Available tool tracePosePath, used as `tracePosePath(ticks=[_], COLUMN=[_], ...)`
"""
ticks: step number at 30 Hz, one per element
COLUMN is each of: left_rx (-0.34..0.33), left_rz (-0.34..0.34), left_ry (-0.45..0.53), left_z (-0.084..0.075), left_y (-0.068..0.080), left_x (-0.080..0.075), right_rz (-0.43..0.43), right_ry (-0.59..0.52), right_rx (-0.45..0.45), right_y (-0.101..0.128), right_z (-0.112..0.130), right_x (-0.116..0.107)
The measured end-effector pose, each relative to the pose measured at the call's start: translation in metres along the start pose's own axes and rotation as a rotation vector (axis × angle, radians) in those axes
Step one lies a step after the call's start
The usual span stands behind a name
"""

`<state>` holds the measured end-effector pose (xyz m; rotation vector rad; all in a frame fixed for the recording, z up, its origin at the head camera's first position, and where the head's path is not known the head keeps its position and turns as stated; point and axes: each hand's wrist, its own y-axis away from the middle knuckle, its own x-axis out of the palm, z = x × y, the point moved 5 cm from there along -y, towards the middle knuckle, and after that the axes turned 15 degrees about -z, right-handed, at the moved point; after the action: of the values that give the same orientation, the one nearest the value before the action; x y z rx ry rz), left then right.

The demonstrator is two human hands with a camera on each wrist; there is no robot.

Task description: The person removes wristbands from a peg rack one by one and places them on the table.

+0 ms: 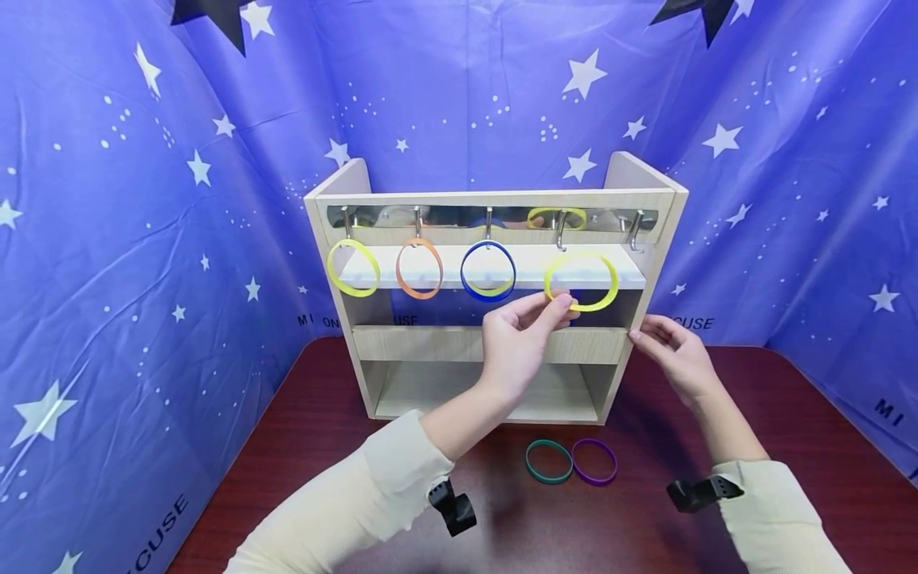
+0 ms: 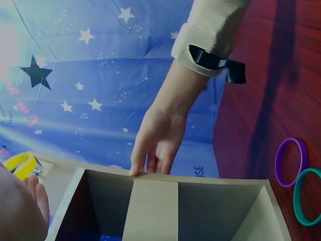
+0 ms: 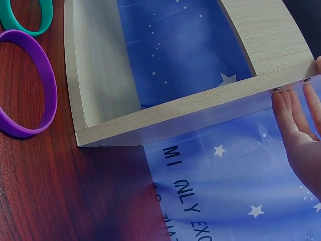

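Note:
My left hand (image 1: 562, 303) pinches the lower left edge of a yellow ring (image 1: 613, 283), held up at the fourth hook (image 1: 561, 235) of a pale wooden shelf unit (image 1: 488, 343). I cannot tell whether the ring hangs on that hook. Another yellow ring (image 1: 330, 271), an orange ring (image 1: 398, 271) and a blue ring (image 1: 463, 275) hang from the first three hooks. My right hand (image 1: 645, 335) touches the unit's right side panel with straight fingers (image 3: 293, 115). The left wrist view shows the same right hand (image 2: 150, 168) on the panel edge.
A teal ring (image 1: 548, 480) and a purple ring (image 1: 595, 481) lie side by side on the dark red table (image 1: 789, 446) in front of the unit. The fifth hook (image 1: 635, 227) holds nothing. Blue star-patterned cloth (image 1: 143, 239) surrounds the table.

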<state>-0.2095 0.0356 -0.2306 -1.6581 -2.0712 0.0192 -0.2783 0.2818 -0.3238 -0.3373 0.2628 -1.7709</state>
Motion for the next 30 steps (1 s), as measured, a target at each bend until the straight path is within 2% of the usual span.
tracePosePath(ticks=[8,12,17,24,30], left_rx=[0.005,-0.017,-0.047,-0.043,-0.088], left_rz=[0.084,0.118,0.119,0.115,0.101], left_ry=[-0.11,-0.146,-0.184,-0.212,-0.237], left_z=[-0.002,0.001,0.008,0.016,0.022], left_y=[0.0,0.0,0.0,-0.002,-0.002], left_x=[-0.011,-0.018,-0.029,-0.041,-0.051], right_rz=[0.003,0.001,-0.001,0.008,0.005], right_ry=[-0.018,-0.021,-0.026,-0.026,-0.017], right_rx=[-0.004,-0.009,0.0,0.002,0.003], right_y=[0.0,0.0,0.001,0.002,0.001], right_z=[0.001,0.001,0.0,0.001,0.001], right_x=[0.0,0.001,0.001,0.001,0.001])
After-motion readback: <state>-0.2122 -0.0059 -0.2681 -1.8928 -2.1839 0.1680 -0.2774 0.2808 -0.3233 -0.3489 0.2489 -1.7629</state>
